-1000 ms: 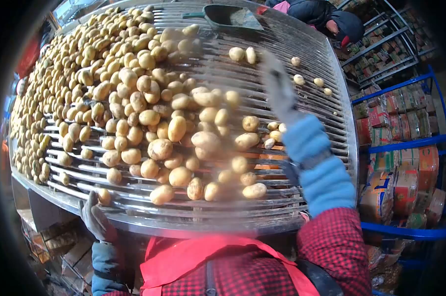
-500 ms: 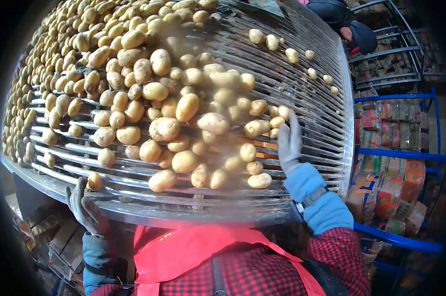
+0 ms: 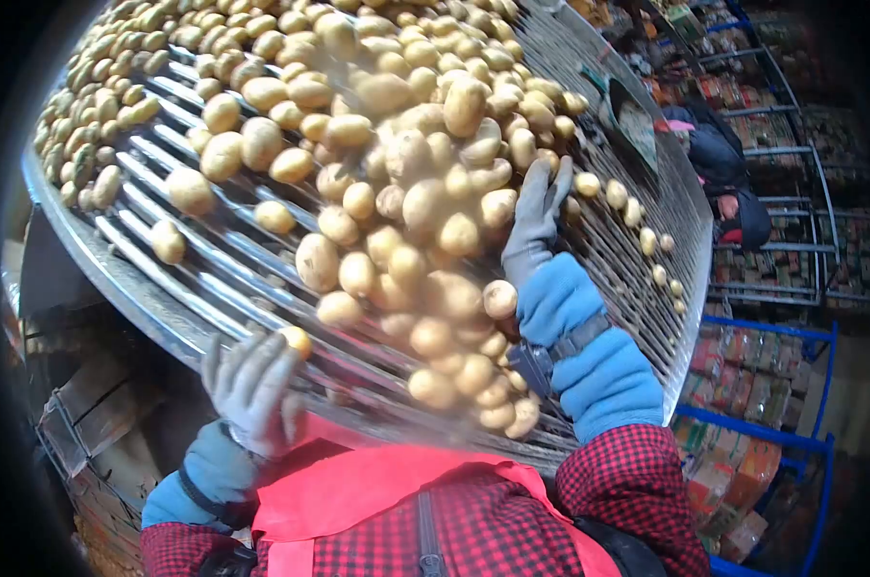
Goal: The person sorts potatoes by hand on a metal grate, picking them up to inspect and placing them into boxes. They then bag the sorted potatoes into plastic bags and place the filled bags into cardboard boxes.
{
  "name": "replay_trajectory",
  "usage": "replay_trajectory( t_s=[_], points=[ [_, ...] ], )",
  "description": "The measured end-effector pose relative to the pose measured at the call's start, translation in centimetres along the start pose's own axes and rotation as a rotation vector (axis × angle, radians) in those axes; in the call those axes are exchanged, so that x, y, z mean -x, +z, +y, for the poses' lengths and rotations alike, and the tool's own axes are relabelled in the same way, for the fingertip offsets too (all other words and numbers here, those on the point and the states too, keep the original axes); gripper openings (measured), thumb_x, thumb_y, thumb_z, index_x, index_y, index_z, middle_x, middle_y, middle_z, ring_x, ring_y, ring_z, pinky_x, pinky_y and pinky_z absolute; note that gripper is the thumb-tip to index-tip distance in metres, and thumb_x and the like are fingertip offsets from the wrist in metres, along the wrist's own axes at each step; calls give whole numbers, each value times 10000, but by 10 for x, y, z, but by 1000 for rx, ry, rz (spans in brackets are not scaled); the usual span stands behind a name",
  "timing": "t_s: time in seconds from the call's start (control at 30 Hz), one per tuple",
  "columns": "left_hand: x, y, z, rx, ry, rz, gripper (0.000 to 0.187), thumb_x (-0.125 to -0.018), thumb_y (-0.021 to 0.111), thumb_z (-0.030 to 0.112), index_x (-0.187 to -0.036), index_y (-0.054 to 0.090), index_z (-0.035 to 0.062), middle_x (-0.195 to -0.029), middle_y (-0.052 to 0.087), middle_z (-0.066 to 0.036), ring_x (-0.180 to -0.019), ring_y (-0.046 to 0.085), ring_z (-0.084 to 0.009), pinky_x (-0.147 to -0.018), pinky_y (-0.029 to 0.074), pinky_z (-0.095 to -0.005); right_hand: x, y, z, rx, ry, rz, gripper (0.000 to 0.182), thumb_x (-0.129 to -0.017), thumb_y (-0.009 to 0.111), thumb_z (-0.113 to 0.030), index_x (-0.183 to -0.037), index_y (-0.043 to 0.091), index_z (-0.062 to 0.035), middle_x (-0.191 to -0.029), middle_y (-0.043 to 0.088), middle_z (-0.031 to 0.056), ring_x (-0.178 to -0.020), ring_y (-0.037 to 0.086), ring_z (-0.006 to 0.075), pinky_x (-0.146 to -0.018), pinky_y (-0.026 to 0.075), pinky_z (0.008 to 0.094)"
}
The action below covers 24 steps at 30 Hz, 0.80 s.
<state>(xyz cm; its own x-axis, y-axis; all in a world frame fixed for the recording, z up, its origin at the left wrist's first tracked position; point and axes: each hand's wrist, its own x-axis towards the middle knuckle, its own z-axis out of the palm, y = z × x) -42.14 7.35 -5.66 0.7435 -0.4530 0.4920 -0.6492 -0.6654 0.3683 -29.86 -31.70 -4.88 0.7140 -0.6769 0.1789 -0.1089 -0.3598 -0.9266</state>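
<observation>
Probably firm, bruisable potatoes (image 3: 425, 207), best cupped mid-body, heap toward 12 o'clock on a slatted table (image 3: 118, 279); right grip (image 3: 534, 229), 2 o'clock, spread against them; left grip (image 3: 255, 392), 8 o'clock, fingers uncurled beside one.

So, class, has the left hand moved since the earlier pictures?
Yes: the left hand has moved right along the slatted table's near rim, away from its left end.

Gloved left hand (image 3: 254, 389) held low, right hand (image 3: 534, 226) farther forward, fingers (image 3: 530, 189) parted
</observation>
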Motion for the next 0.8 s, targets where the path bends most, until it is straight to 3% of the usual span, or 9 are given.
replay_trajectory(
  t_s=[0.1, 0.2, 0.27, 0.37, 0.4, 0.53, 0.57, 0.63, 0.8],
  points=[
    [-3, -4, 2, 10, 13, 6, 432, -886, 580, 332, -1225, 723, 105, -1227, 693, -96, -1160, 649, -303, -1204, 282, -566, -54, 62, 18, -16, -267, 55, 755, -1033, 555, -486, -1588, 305, -40, -1569, 383, 286, -1431, 418, 396, -1171, 354, 422],
    [-7, -12, 3, 55, 5, -57, 478, -788, 676, 303, -1231, 715, 125, -1227, 690, -101, -1154, 648, -303, -1197, 280, -574, -82, 103, -27, 197, -9, -44, 724, -1010, 581, -474, -1582, 351, -95, -1509, 466, 265, -1372, 480, 375, -1149, 375, 414],
    [-6, -11, 4, 58, 0, -49, 510, -767, 700, 273, -1257, 702, 132, -1240, 688, -92, -1158, 647, -302, -1195, 285, -572, -82, 101, -39, -38, -31, -327, 718, -993, 625, -484, -1559, 402, -104, -1470, 516, 242, -1352, 496, 351, -1140, 383, 402],
    [-5, -10, 4, 36, -1, -79, 517, -775, 714, 264, -1276, 694, 139, -1265, 681, -92, -1188, 630, -309, -1191, 292, -573, -58, 88, -50, -294, -148, -444, 712, -988, 668, -458, -1546, 428, -86, -1479, 524, 208, -1342, 505, 308, -1130, 394, 392],
    [-6, -12, 6, 42, -5, -78, 495, -803, 707, 258, -1282, 690, 132, -1284, 674, -101, -1209, 617, -310, -1189, 295, -572, -37, 55, -73, -157, 2, -434, 721, -993, 676, -429, -1555, 411, -64, -1523, 493, 203, -1380, 484, 288, -1147, 384, 388],
    [-4, -3, 8, 8, 28, -13, 443, -891, 642, 203, -1315, 656, 78, -1311, 666, -122, -1235, 610, -306, -1192, 286, -535, -7, -72, -36, 143, -303, -343, 690, -999, 646, -417, -1569, 415, -103, -1563, 457, 223, -1465, 420, 332, -1204, 323, 417],
    [-4, -3, 9, -1, 36, 2, 440, -907, 642, 207, -1329, 645, 82, -1322, 663, -126, -1241, 609, -305, -1182, 294, -532, 5, -109, -28, 186, -237, -381, 647, -1056, 591, -253, -1597, 324, -20, -1606, 397, 190, -1478, 394, 275, -1219, 301, 385],
    [-8, -4, 14, -27, 24, -13, 464, -919, 649, 217, -1360, 624, 78, -1348, 647, -137, -1253, 598, -315, -1168, 304, -533, 30, -185, 2, 330, -225, -337, 654, -1069, 565, -262, -1612, 288, -25, -1635, 363, 178, -1510, 348, 276, -1223, 292, 388],
    [-41, -16, 50, 67, 225, -202, 637, -797, 735, 165, -1408, 581, 72, -1424, 565, -200, -1326, 525, -391, -1141, 357, -562, 124, -341, 42, 648, 27, -240, 678, -1036, 602, -316, -1614, 320, -101, -1641, 365, 165, -1521, 334, 341, -1237, 282, 424]
  ],
)
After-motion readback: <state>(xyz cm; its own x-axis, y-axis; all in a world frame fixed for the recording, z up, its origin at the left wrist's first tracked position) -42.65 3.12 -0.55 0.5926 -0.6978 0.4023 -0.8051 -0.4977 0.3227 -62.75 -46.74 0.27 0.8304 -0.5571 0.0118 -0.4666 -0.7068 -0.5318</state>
